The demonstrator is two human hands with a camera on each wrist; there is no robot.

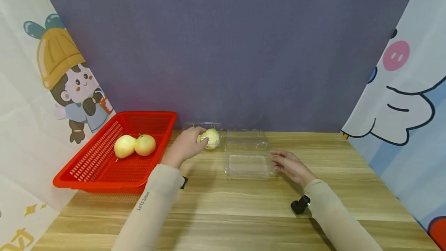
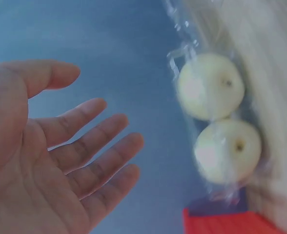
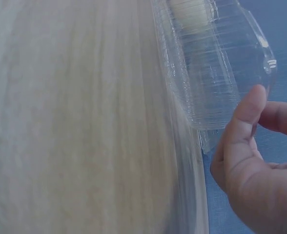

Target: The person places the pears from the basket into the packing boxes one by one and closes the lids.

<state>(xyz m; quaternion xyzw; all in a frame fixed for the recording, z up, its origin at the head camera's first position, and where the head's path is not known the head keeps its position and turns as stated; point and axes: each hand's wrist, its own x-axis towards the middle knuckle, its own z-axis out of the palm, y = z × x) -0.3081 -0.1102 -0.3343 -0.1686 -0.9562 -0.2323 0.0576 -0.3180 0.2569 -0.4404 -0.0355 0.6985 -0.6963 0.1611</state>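
My left hand (image 1: 186, 145) (image 2: 70, 146) is open, its fingers spread and holding nothing, near a clear plastic box (image 1: 203, 124) by the back wall. Two pale yellow pears (image 2: 211, 87) (image 2: 228, 151) lie side by side in that box; the hand partly covers them in the head view. To its right an empty clear box (image 1: 247, 164) (image 3: 216, 73) stands with its lid raised at the back. My right hand (image 1: 290, 167) (image 3: 256, 161) pinches this box's right edge between thumb and fingers.
On the left stands a red slotted basket (image 1: 101, 185) (image 2: 226, 223) with two more pears (image 1: 124, 146) (image 1: 144, 145) in it. A dark cloth (image 1: 226, 49) hangs behind the wooden table (image 1: 223, 220). Printed cloths (image 1: 21, 107) (image 1: 421, 22) hang at both sides.
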